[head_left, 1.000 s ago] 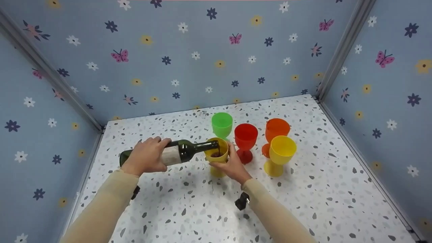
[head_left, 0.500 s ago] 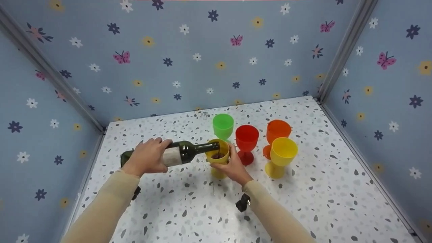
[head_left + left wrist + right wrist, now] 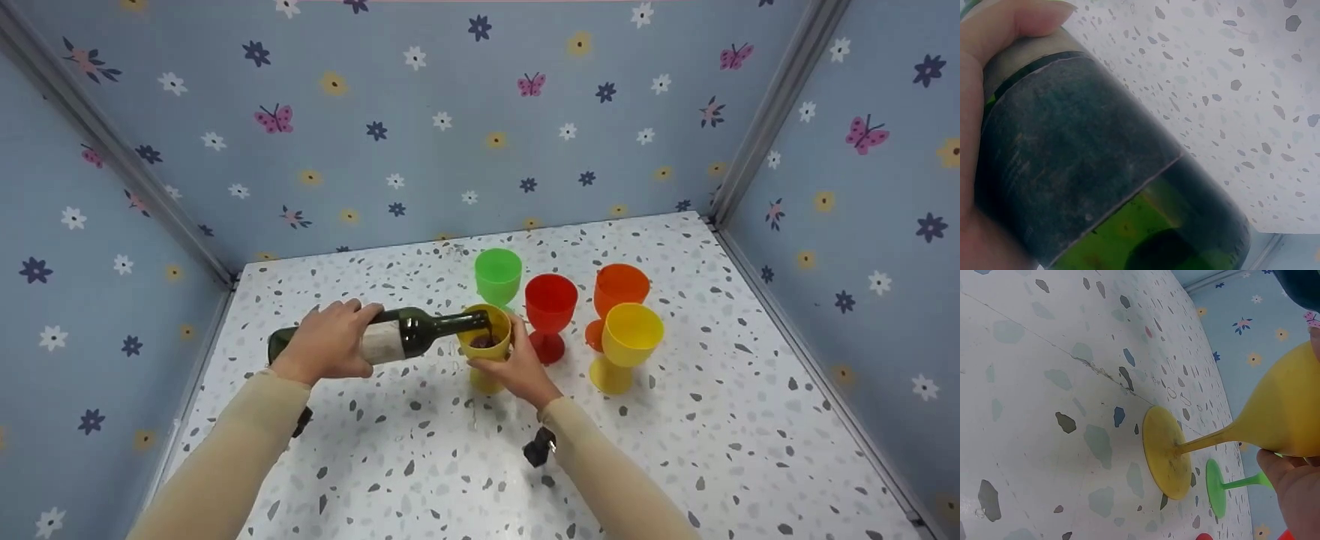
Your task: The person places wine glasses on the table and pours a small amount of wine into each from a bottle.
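Note:
My left hand [image 3: 328,343] grips a green glass wine bottle [image 3: 415,331] around its labelled body and holds it nearly level. The bottle's mouth is over a yellow goblet [image 3: 480,358], and dark red liquid runs from it into the cup, where some is pooled. With thumb and fingers around the goblet's bowl, my right hand [image 3: 520,367] holds it from the right. In the right wrist view, the goblet's round foot [image 3: 1165,453] is on the table. The left wrist view shows the bottle's dark label [image 3: 1072,152] and green base close up.
A green goblet [image 3: 498,275] stands behind the held one. Right of my right hand are a red goblet [image 3: 551,304], an orange goblet [image 3: 622,289] and a second yellow goblet [image 3: 633,336]. Flowered panels [image 3: 450,112] enclose the speckled table [image 3: 420,480] at the back and sides.
Both hands keep nearly the same place, and liquid continues to flow from the bottle into the yellow goblet. The head view has shifted slightly.

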`<state>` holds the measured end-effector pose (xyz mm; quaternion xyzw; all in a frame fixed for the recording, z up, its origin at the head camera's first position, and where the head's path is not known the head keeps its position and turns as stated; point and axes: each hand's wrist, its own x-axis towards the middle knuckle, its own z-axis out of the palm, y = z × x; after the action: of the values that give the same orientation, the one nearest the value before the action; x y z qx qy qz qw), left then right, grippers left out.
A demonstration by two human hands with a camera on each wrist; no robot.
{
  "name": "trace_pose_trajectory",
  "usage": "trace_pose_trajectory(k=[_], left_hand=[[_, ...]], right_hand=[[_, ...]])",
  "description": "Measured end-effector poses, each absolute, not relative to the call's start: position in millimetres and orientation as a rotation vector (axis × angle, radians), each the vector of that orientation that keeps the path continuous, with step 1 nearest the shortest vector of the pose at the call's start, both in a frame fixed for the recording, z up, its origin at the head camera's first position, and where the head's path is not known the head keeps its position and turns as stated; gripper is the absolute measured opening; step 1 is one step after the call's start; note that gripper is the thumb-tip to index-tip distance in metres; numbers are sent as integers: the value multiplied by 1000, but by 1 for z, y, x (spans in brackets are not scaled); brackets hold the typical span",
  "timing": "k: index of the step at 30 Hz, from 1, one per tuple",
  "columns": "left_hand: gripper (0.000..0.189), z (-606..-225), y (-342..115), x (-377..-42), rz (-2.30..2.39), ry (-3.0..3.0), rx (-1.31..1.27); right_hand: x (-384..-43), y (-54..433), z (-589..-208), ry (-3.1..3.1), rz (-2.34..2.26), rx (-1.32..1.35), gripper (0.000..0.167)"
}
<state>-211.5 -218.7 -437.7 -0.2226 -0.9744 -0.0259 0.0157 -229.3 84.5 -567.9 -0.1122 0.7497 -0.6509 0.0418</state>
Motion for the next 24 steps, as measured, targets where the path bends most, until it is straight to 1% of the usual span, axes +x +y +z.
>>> trace_pose_trajectory(k=[16,24], left_hand=[[84,-438,-221,-211,-75,-3012,-701],[83,-438,-220,-211,-73,-3018,-701]], right_hand=[[-229,82,-566,2281,-1993,-307,97],[-228,84,-566,2290,-1988,-322,95]])
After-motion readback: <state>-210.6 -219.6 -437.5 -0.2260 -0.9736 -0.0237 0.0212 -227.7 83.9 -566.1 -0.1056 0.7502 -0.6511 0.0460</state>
